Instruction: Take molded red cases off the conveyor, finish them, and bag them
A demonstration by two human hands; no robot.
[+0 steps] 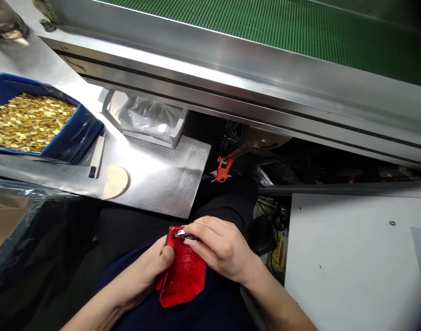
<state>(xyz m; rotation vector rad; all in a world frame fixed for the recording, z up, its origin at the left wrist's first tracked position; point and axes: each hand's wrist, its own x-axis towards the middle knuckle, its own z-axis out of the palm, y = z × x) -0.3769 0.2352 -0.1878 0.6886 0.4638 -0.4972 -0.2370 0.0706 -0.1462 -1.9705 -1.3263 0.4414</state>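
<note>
My left hand (158, 262) is closed on the left edge of a red plastic shell (183, 285), thumb over the rim. The shell lies tilted above my lap, its hollow inside facing up, with small dark marks along its walls. Above its upper end, my right hand (220, 246) pinches a small shiny metal piece (181, 234) between thumb and fingers. One end of the piece points into the upper left corner of the shell. My right fingers hide the rest of it, so its exact kind cannot be made out.
Left stands a blue bin (63, 133) of small brass-coloured parts. Near it are a white-handled tool (97, 155), a pale rounded board (115, 181) and a grey tray (177, 133) with clear bags. A green conveyor belt (265, 23) runs behind; a white tabletop (351, 262) lies right.
</note>
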